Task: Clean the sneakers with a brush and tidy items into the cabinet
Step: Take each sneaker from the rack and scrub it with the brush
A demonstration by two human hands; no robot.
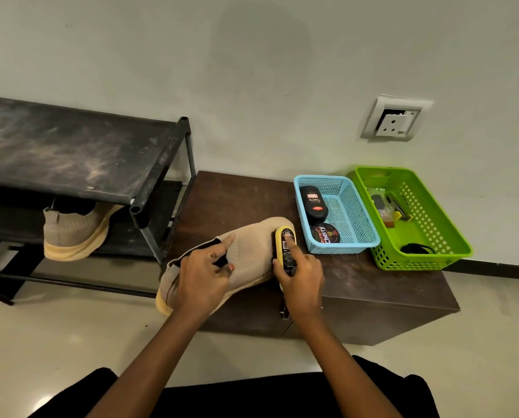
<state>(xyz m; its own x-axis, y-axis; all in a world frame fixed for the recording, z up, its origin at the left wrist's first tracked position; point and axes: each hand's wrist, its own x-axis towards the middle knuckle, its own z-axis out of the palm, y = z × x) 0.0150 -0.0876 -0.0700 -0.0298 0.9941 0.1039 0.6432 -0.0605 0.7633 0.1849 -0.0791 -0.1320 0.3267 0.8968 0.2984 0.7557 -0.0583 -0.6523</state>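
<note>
Far left of both grips stood a black shoe rack [80,152], with the second sneaker [74,233] on its lower shelf, well apart from either hand. The left hand [204,273] grasped the sneaker [252,248] at its collar, forefinger laid out along the knit upper. From that grip the shoe's long axis ran up and to the right, heel nearest the person, toe farthest. Just right of it, the right hand [303,282] clasped the brush [285,248], which lay against the toe end, its length pointing away from the person. So the right hand was nearer the unbrushed toe. Both shoe and brush rested over the brown cabinet [372,285] top. Right of the brush grip sat a blue basket [360,212], then a green basket [433,212], against a pale wall.
</note>
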